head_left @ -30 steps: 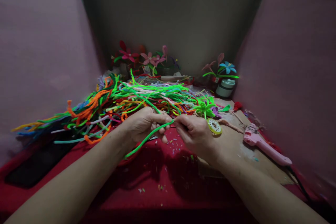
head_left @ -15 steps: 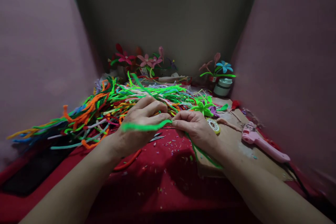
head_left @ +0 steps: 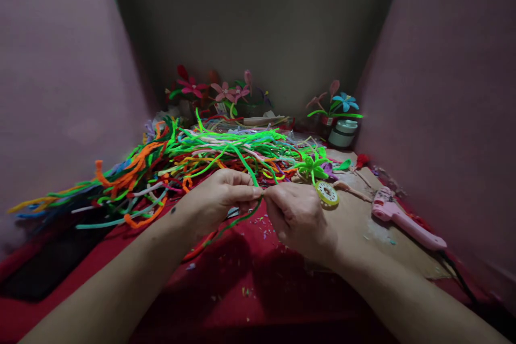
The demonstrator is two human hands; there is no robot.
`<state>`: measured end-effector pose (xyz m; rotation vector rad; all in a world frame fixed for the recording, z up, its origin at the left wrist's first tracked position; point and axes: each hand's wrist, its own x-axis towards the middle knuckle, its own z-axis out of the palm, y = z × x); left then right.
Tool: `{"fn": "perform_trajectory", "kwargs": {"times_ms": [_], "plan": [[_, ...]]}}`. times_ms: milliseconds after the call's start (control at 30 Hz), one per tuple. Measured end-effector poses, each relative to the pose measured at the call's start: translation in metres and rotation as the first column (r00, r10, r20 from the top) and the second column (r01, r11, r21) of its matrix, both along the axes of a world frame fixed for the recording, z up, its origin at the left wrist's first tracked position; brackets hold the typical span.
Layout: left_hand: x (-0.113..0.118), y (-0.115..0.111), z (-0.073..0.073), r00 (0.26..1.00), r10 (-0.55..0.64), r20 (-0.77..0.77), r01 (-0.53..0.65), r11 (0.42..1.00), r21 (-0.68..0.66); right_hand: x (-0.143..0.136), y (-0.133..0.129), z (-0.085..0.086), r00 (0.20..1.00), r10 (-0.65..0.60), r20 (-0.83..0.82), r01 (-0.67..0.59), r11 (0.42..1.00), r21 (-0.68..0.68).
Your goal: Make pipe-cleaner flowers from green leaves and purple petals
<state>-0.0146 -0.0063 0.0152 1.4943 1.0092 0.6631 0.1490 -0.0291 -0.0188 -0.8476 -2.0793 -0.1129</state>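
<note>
Green pipe cleaners meet between my fingertips in the middle of the view, one end pointing up and away, another trailing down to the left. My left hand pinches them from the left. From the other side my right hand is closed on them, its fingers curled under and partly hidden. Both hands' tips nearly touch. Just beyond them lies a big pile of coloured pipe cleaners. A green pipe-cleaner flower rests past my right hand. Scissors are mostly covered by my left hand.
A pink hot glue gun lies on a cardboard sheet at right, beside a yellow-rimmed reel. Finished flowers and a lidded jar stand at the back. A dark flat object is at left. Fibre scraps dot the red cloth.
My right hand has rolled over, knuckles up, and my left hand has turned and dropped slightly. The green pipe cleaner's ends have swung to new directions.
</note>
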Motion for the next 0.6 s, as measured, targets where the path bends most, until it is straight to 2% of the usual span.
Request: {"fn": "perform_trajectory", "kwargs": {"times_ms": [33,100,200,267,400,500,533,600], "plan": [[0.001,0.0007,-0.0012,0.998,0.008,0.058,-0.005,0.999,-0.051,0.0,0.0009,-0.0011,1.0,-0.013,0.021,0.013,0.999,0.038],[0.0027,0.0002,-0.0012,0.996,0.028,0.079,-0.027,0.999,-0.02,-0.0003,0.0029,-0.0014,1.0,-0.026,-0.003,0.026,0.999,0.024],[0.0038,-0.0032,0.0041,0.997,0.073,-0.041,-0.061,0.971,0.232,-0.0009,0.0048,0.0014,0.99,-0.036,-0.135,0.015,0.988,-0.155],[0.0036,-0.0048,0.0075,0.987,0.094,-0.128,-0.049,0.947,0.316,-0.0014,0.0053,0.0033,0.981,-0.047,-0.189,-0.002,0.968,-0.251],[0.003,-0.0039,0.0066,0.969,0.09,-0.23,-0.011,0.945,0.328,-0.0017,0.006,0.0041,0.982,-0.036,-0.185,-0.02,0.957,-0.289],[0.003,-0.0024,0.0033,0.968,0.098,-0.23,-0.018,0.945,0.326,-0.001,0.0063,0.004,0.988,-0.033,-0.154,-0.009,0.964,-0.266],[0.003,-0.0019,0.0026,0.975,0.091,-0.204,-0.027,0.955,0.296,-0.0007,0.0062,0.0039,0.99,-0.029,-0.141,-0.007,0.967,-0.253],[0.0027,-0.0005,0.0012,0.993,0.038,-0.116,-0.021,0.989,0.144,0.0001,0.0057,0.003,0.994,-0.017,-0.105,-0.006,0.978,-0.208]]}}
